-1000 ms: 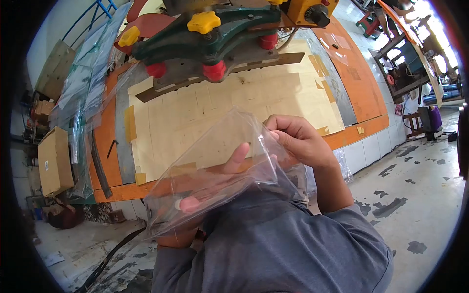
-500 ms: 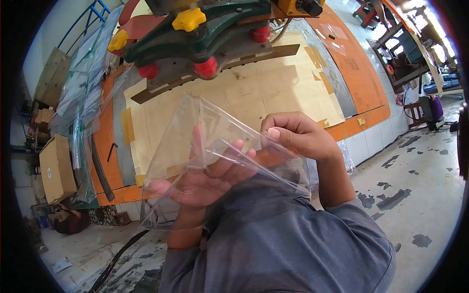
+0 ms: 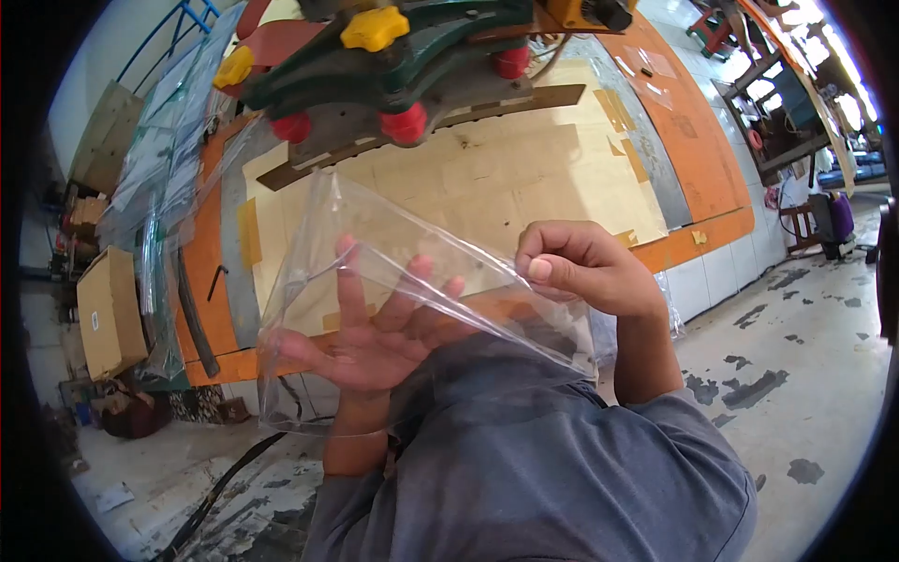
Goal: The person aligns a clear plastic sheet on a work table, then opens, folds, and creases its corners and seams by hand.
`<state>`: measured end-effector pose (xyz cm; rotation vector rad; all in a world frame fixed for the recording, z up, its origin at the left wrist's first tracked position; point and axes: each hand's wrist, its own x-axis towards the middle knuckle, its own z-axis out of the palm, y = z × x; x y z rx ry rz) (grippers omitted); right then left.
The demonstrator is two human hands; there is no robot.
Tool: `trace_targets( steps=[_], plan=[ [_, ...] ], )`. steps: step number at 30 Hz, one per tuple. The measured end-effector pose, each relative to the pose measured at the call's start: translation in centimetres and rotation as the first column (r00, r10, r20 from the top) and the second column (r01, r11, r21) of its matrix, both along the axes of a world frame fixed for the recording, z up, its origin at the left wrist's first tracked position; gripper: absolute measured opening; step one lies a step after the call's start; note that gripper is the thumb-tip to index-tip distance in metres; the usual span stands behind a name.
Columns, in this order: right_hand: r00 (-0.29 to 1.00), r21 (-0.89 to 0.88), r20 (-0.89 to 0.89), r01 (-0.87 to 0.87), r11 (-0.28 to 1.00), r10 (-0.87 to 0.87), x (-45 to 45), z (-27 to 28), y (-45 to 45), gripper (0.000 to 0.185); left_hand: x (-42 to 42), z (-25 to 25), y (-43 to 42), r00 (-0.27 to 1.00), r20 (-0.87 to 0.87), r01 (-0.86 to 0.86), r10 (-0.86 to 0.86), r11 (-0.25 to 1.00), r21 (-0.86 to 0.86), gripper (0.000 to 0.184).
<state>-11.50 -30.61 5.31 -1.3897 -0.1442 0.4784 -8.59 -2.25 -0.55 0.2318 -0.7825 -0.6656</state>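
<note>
A clear plastic sheet [image 3: 309,215], creased along a slanting fold and possibly double-layered, hangs in front of my body. At its upper right edge my right hand [image 3: 595,270] pinches it between thumb and curled fingers. My left hand [image 3: 370,342] shows through the plastic with palm up and fingers spread. Whether that hand is inside a layer or just behind the sheet, I cannot tell. Beyond both hands lies the pale, taped board [image 3: 468,178] on the machine's bed.
Above the board hangs a green machine head [image 3: 393,75] with red feet, yellow knobs and a long metal bar [image 3: 543,97]. An orange table [image 3: 688,150] surrounds it. A hex key [image 3: 217,281], plastic sheets [image 3: 159,159] and a cardboard box [image 3: 110,314] are at left.
My left hand has spread its fingers wider under the plastic. The sheet's fold has shifted to the left and its layers lie flatter. My right hand keeps its pinch.
</note>
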Motion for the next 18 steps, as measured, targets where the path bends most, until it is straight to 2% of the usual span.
trace_targets(
  steps=[4,5,8,14,16,18],
  plan=[
    [0.999,0.012,0.047,0.001,1.000,-0.001,0.4,-0.3,-0.2,0.039,0.3,0.0,0.0,0.998,0.044,0.045,-0.044,0.999,-0.022,0.102],
    [0.998,-0.037,0.057,0.008,0.999,-0.006,0.4,-0.2,-0.3,0.039,0.2,-0.1,0.1,0.998,0.047,0.034,-0.033,0.999,-0.022,0.102],
    [0.997,-0.081,0.071,-0.003,0.997,0.009,0.2,-0.9,-1.0,0.038,0.0,-0.5,0.2,0.999,-0.032,0.005,-0.008,0.995,-0.103,0.113],
    [0.992,-0.011,0.124,-0.007,1.000,0.008,0.1,-1.0,-2.1,0.033,0.7,-0.5,1.3,0.996,-0.091,-0.015,-0.001,0.984,-0.176,0.106],
    [0.987,0.000,0.162,0.000,1.000,0.000,0.2,-0.9,-2.4,0.031,1.3,0.1,1.6,0.998,-0.061,-0.005,-0.005,0.985,-0.172,0.083],
    [0.981,-0.008,0.189,0.036,0.999,-0.034,0.2,-0.9,-2.5,0.027,1.3,0.0,1.7,0.995,-0.098,-0.033,0.010,0.971,-0.236,0.088]
  ],
)
